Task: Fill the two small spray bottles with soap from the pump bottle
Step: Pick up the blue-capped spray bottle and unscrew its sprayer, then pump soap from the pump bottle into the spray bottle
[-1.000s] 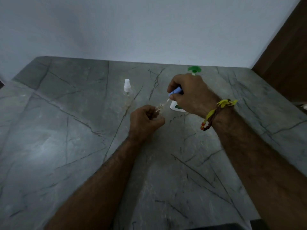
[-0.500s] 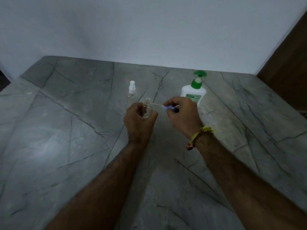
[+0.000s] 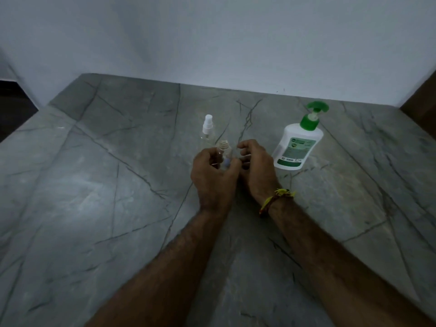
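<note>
Grey marble counter (image 3: 94,197): left hand (image 3: 213,172) gripping uncapped clear bottle (image 3: 224,149), right hand (image 3: 256,165) loosely curled

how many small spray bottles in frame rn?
2. One capped spray bottle stands on the counter behind the hands. One uncapped spray bottle is held in the left hand. None seem hidden.

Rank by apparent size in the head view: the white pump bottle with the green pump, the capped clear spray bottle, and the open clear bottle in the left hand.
1. White pump bottle with green pump, clearly largest.
2-3. Capped clear spray bottle and open clear bottle look alike; the left hand hides part of the open one.
</note>
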